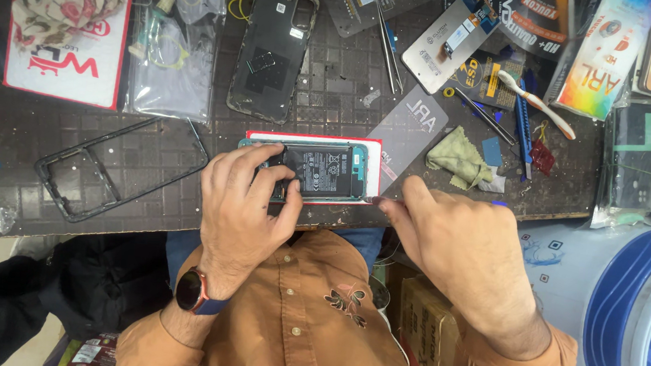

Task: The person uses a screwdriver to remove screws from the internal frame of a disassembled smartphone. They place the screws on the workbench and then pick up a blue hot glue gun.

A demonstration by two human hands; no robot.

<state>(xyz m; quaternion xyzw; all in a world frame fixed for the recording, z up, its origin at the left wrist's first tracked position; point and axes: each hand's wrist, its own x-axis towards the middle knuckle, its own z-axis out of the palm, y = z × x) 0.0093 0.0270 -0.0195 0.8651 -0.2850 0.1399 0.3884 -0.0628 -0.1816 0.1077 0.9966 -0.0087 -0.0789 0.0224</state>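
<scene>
You see the scene from one head-worn camera, looking steeply down past your orange shirt onto the workbench. It sits close, with the bench's far side at the frame's top.

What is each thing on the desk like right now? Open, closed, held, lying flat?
opened phone: back off, battery showing, lying flat on a red-edged pad.
left hand: pressing down on the phone's left end.
right hand: fingertips at the phone's right edge; grip unclear.
back cover: detached, lying inside-up.
phone frame: empty, lying flat.
tweezers: lying unused.
toothbrush: lying unused.
green cloth: crumpled.
</scene>
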